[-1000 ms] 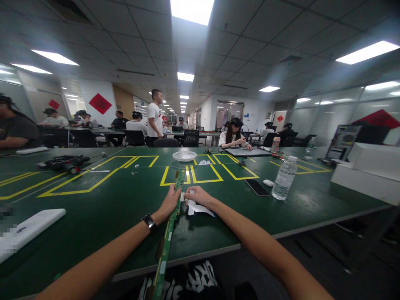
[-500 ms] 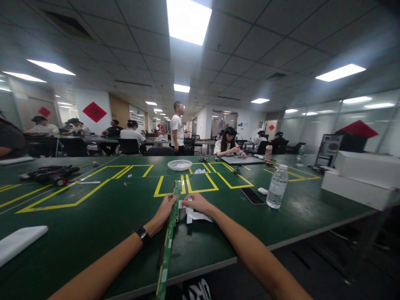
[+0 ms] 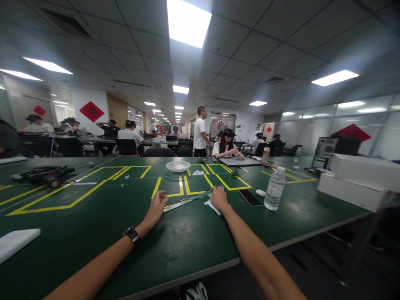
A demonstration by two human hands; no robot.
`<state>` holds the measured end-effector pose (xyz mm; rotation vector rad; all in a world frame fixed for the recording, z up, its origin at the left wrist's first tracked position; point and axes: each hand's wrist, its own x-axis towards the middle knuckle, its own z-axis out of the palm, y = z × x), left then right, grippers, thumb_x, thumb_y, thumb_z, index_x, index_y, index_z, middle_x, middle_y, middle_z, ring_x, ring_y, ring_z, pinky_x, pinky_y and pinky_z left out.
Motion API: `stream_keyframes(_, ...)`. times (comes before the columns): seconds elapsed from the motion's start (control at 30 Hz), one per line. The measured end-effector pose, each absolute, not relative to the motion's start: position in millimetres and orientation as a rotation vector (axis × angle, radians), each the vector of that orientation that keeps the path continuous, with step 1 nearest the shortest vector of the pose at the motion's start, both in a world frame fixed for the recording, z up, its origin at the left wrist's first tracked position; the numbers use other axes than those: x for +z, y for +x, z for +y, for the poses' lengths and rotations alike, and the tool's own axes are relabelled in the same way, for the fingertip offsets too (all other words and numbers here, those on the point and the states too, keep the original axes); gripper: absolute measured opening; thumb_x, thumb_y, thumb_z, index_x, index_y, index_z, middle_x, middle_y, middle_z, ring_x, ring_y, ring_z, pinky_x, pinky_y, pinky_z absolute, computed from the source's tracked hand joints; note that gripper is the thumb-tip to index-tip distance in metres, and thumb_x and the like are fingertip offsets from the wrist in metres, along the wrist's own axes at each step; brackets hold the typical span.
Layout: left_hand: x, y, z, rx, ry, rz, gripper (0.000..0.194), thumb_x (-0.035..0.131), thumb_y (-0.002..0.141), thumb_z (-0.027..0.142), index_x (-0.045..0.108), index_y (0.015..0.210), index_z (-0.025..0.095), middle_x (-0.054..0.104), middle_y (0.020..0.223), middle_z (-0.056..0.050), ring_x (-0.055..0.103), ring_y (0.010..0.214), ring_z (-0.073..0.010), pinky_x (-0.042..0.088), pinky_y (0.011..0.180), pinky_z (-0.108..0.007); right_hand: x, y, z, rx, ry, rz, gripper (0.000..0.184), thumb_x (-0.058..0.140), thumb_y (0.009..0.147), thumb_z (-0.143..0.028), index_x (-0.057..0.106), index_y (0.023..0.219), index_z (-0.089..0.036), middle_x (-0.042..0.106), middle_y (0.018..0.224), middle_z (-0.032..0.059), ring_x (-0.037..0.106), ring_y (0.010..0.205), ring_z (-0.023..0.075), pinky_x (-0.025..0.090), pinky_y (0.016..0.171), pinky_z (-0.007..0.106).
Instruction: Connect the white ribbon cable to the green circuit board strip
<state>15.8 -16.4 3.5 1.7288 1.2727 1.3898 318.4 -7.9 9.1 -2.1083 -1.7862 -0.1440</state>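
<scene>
A long, narrow green circuit board [image 3: 187, 201] lies crosswise between my hands, slanting up to the right. My right hand [image 3: 219, 197] has its fingers closed on the board's right end. Near the left end is my left hand [image 3: 157, 207], its fingers loosely bent and apart; whether it touches the board I cannot tell. A dark watch [image 3: 132, 236] is on my left wrist. Some white paper [image 3: 213, 207] shows below the right end of the board, partly hidden by my right hand.
Right of my hands are a phone [image 3: 250, 198], a white mouse-like object [image 3: 260, 193], a water bottle [image 3: 275, 188] and white boxes [image 3: 348, 191]. A white basket [image 3: 178, 166] stands ahead. Dark tools [image 3: 46, 175] lie left. A person [image 3: 225, 143] sits opposite.
The circuit board has turned from pointing toward me to lying crosswise. My right hand has moved right, from the white paper to the board's far end. My left hand has shifted left.
</scene>
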Motion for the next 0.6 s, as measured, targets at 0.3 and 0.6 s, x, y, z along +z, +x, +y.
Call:
stream_keyframes(0.3, 5.2, 19.3, -27.0, 1.273, 1.94, 1.255, 0.038, 0.043, 0.085, 0.043, 0.051, 0.112, 0.017, 0.056, 0.104, -0.008, 0.054, 0.098, -0.0227, 0.043, 0.091, -0.04, 3.4, 316.8, -3.0, -0.193, -2.07, -1.969, 0.031, 0.039, 0.093, -0.023, 0.058, 0.117, -0.019, 0.048, 0.124, 0.0145, 0.041, 0.117, 0.0261, 0.032, 0.094, 0.038)
stream_keyframes(0.6, 3.5, 21.8, -26.6, 1.256, 2.014, 1.234, 0.038, 0.045, 0.083, 0.042, 0.051, 0.111, 0.016, 0.057, 0.102, -0.008, 0.054, 0.093, -0.0225, 0.044, 0.088, -0.04, -2.5, 317.6, 1.0, -0.138, -2.1, -2.0, 0.045, 0.032, 0.093, -0.021, 0.045, 0.136, -0.027, 0.042, 0.135, 0.0146, 0.038, 0.123, 0.0301, 0.03, 0.095, 0.043)
